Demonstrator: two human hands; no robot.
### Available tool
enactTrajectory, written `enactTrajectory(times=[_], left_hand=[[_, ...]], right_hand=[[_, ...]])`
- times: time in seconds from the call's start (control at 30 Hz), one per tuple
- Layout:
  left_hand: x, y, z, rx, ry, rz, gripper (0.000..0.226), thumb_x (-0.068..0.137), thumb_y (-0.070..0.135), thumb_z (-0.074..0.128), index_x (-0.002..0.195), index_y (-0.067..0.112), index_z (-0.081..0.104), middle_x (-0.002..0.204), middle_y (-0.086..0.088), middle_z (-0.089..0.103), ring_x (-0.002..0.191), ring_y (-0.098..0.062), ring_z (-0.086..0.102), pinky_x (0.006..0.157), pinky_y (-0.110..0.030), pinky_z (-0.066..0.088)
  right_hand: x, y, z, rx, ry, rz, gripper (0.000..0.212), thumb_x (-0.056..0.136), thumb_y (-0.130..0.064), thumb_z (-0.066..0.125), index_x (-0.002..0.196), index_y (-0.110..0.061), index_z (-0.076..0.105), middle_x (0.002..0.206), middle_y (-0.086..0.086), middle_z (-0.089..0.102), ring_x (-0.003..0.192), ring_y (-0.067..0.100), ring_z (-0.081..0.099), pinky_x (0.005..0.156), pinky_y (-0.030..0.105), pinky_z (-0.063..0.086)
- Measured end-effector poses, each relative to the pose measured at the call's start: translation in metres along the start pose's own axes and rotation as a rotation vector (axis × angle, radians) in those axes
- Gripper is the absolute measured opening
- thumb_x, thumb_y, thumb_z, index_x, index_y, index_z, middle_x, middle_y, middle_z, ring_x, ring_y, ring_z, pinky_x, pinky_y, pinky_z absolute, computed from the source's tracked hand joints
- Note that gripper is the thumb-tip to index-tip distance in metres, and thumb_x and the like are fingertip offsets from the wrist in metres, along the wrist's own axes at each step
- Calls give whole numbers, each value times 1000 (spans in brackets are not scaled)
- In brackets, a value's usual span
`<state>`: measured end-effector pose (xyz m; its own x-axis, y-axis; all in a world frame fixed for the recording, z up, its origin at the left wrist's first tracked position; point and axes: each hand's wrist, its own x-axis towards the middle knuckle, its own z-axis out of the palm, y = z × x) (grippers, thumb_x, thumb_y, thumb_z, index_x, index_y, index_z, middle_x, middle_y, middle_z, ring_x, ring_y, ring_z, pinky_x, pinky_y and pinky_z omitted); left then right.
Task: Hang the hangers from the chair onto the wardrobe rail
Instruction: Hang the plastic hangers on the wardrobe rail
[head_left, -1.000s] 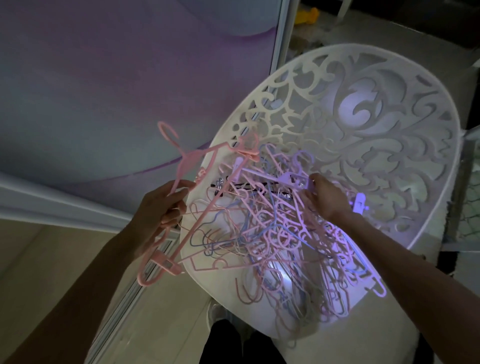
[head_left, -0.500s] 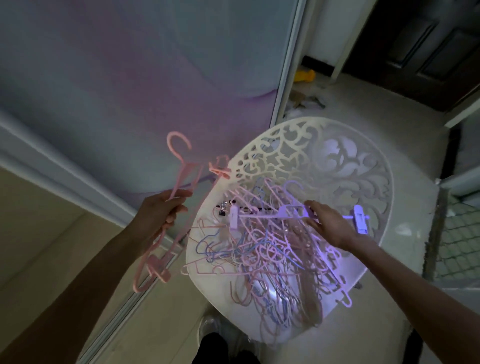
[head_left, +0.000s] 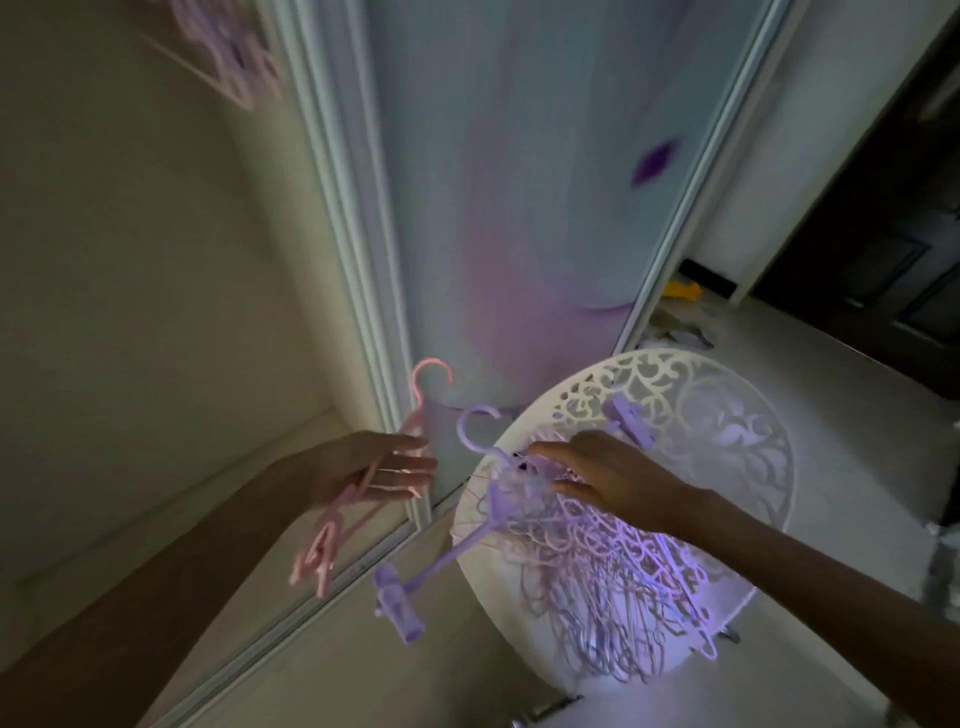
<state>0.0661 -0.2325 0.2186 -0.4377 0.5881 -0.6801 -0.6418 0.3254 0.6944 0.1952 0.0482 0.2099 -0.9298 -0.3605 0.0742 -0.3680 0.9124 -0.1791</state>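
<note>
A white openwork chair (head_left: 727, 415) holds a tangled pile of pink, purple and blue hangers (head_left: 597, 571). My right hand (head_left: 613, 478) grips a purple clip hanger (head_left: 447, 556) lifted off the pile. Its hook points up and one clip dangles past the seat's left edge. My left hand (head_left: 374, 470), left of the chair, holds a pink clip hanger (head_left: 332, 525) among loosely stretched fingers, with its hook above the hand. Blurred pink and purple hangers (head_left: 223, 57) hang inside the wardrobe at top left. The rail itself is out of view.
A sliding wardrobe door (head_left: 519, 208) with a pastel pattern stands behind the chair, and its white frame (head_left: 353, 260) runs down to the floor track. A dark doorway (head_left: 883, 249) is at right. Yellow clutter (head_left: 680, 288) lies on the floor by the wall.
The view has tilted up toward the wardrobe. My right hand has pulled a purple clip hanger out of the pile toward my left hand, whose fingers have stretched out around the pink hanger.
</note>
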Motion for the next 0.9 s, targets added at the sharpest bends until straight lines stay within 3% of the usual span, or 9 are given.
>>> enactTrajectory(times=[0.2, 0.37, 0.47, 0.53, 0.6, 0.67, 0.73, 0.8, 0.9], left_hand=[[-97, -15, -36, -128, -108, 170, 62, 61, 21, 83, 116, 7, 60, 112, -13, 69, 94, -20, 70, 88, -32, 54], [-175, -40, -76, -162, 241, 281, 17, 94, 8, 50, 102, -2, 61, 64, -4, 73, 55, -9, 70, 54, -17, 56], [-209, -45, -94, -354, 303, 319, 22, 98, 2, 39, 89, -5, 58, 50, -4, 68, 43, -10, 65, 46, -17, 54], [-227, -47, -109, -493, 334, 361, 27, 98, 0, 34, 83, -7, 56, 46, -7, 65, 39, -12, 63, 45, -19, 53], [-235, -42, -118, -581, 391, 402, 32, 98, -2, 31, 74, -5, 52, 42, -7, 62, 35, -12, 61, 42, -20, 51], [-247, -39, -134, -616, 441, 421, 33, 98, -2, 30, 71, -2, 50, 39, -5, 60, 32, -10, 58, 39, -18, 48], [-256, -33, -145, -624, 465, 425, 33, 98, 0, 32, 71, 1, 52, 38, -3, 60, 31, -8, 57, 37, -16, 44], [-259, -24, -151, -651, 469, 449, 33, 97, 0, 33, 71, 1, 52, 37, -3, 60, 30, -7, 57, 37, -15, 44], [-262, -9, -159, -710, 429, 491, 30, 97, -1, 37, 71, -2, 52, 37, -5, 59, 30, -8, 56, 37, -15, 46]], right_hand=[[73, -110, -9, 58, 72, -253, 37, 93, -37, 46, 123, -17, 53, 91, 2, 66, 88, 9, 50, 81, 28, 47], [122, -205, -24, -12, 176, -368, 34, 84, -27, 61, 115, -21, 50, 96, 4, 66, 89, 22, 65, 76, 35, 52], [140, -251, -23, 67, 394, -153, 42, 79, -10, 67, 119, -18, 56, 111, 2, 63, 99, 22, 61, 83, 37, 49], [154, -290, -25, 297, 438, 161, 47, 85, -18, 63, 129, -18, 47, 119, 5, 55, 106, 23, 55, 87, 40, 49], [167, -317, -33, 695, 121, 466, 79, 79, -28, 72, 143, -18, 25, 134, 11, 42, 120, 24, 48, 91, 36, 48], [182, -346, -39, 1038, -195, 582, 93, 81, -21, 72, 146, -15, 6, 142, 12, 39, 125, 24, 47, 69, 21, 52], [198, -363, -37, 1111, -265, 554, 88, 86, -12, 65, 146, -12, 0, 134, 10, 49, 109, 16, 60, 51, 18, 45], [216, -371, -29, 1178, -193, 505, 69, 88, -5, 60, 143, 0, 18, 107, 17, 59, 73, 7, 68, 45, 19, 46], [252, -382, -21, 1305, -22, 479, 42, 89, -6, 53, 126, 10, 43, 86, 27, 57, 55, 7, 66, 43, 14, 46]])
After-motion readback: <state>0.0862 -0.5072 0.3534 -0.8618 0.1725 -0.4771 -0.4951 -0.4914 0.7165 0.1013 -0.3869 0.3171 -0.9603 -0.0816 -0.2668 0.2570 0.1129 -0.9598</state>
